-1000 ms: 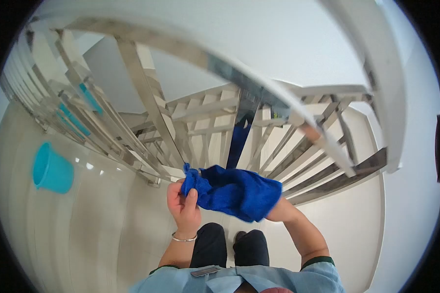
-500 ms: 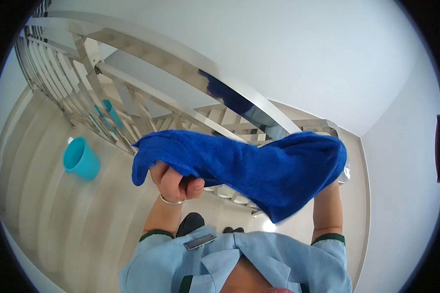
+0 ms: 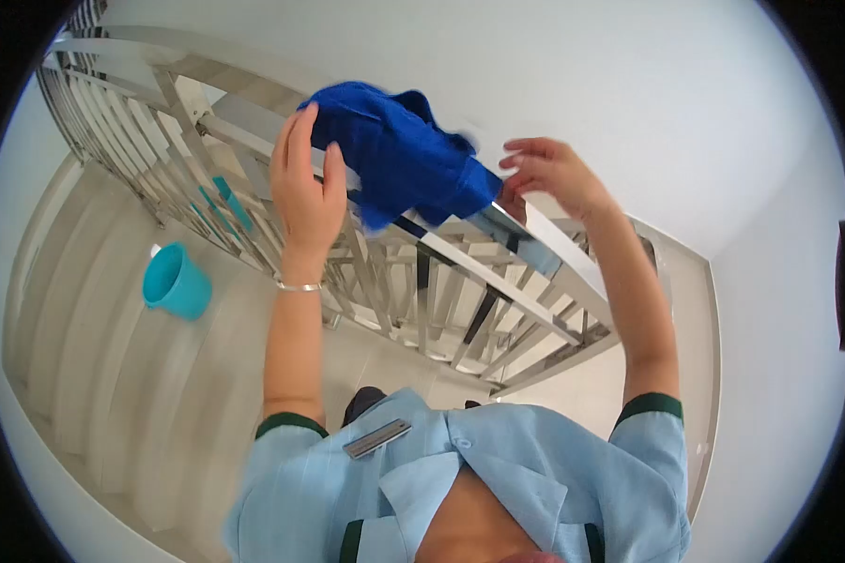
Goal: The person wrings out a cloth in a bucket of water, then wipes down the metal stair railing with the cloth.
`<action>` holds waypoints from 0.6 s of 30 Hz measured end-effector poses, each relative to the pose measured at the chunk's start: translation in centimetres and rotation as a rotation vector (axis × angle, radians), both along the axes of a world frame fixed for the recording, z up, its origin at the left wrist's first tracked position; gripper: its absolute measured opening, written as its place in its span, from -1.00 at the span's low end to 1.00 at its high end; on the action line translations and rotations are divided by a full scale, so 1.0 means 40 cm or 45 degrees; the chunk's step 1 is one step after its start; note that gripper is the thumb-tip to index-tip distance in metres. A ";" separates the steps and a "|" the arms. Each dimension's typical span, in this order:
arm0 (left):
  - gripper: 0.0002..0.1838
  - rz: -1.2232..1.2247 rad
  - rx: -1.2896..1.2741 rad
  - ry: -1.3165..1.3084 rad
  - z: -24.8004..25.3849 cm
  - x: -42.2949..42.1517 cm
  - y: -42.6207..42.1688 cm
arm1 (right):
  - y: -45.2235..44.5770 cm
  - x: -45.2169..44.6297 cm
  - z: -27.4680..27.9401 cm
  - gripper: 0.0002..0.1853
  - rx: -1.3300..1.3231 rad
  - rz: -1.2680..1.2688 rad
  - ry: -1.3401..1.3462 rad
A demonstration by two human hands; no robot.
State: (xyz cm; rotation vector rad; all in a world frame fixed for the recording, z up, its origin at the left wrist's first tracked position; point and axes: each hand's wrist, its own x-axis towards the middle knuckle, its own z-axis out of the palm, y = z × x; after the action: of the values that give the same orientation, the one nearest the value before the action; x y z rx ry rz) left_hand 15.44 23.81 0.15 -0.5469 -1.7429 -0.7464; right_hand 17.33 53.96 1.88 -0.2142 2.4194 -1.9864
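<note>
A blue cloth (image 3: 394,155) lies draped over the top of the shiny metal handrail (image 3: 573,267), its lower edge hanging down on my side. At the cloth's left end is my left hand (image 3: 305,192), fingers stretched and thumb apart, the fingertips at the fabric's edge. It does not grip the cloth. Just past the right end of the cloth, my right hand (image 3: 554,178) hovers over the rail with its fingers spread and slightly bent. Nothing is in it.
Metal balusters (image 3: 460,291) run below the handrail, and the railing continues to the upper left. A turquoise bucket (image 3: 183,286) stands on the pale stairs (image 3: 84,375) at left. White wall (image 3: 610,75) rises behind the rail.
Both hands have moved up and forward, away from my body. The cloth, held stretched out before, now rests on the handrail, bunched shorter, and both hands have let go of it.
</note>
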 end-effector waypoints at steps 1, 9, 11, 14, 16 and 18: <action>-0.64 0.014 0.006 0.004 -0.020 0.011 0.012 | -0.001 0.005 -0.021 -0.62 0.000 0.043 0.050; -0.57 -0.286 0.434 -0.282 -0.113 0.018 0.101 | -0.216 -0.024 0.033 -0.28 0.796 0.012 0.828; -0.54 -0.421 0.539 -0.316 -0.129 0.022 0.092 | -0.274 -0.050 0.048 -0.12 0.888 0.171 0.915; -0.53 -0.918 0.835 -0.477 -0.136 0.032 0.058 | -0.360 -0.081 0.101 -0.04 1.209 0.062 0.738; -0.51 -0.870 0.684 -0.658 -0.129 0.044 0.022 | -0.418 -0.117 0.132 -0.03 1.240 0.053 0.790; -0.53 -0.684 0.601 -0.493 -0.137 0.025 -0.018 | -0.486 -0.166 0.156 -0.02 1.256 0.011 0.854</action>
State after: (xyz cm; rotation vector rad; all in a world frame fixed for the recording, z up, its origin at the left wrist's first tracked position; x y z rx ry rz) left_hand 16.45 23.08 -5.34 -0.5700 -1.6873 -1.6844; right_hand 10.70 34.53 8.13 -0.9406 3.3930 -0.5242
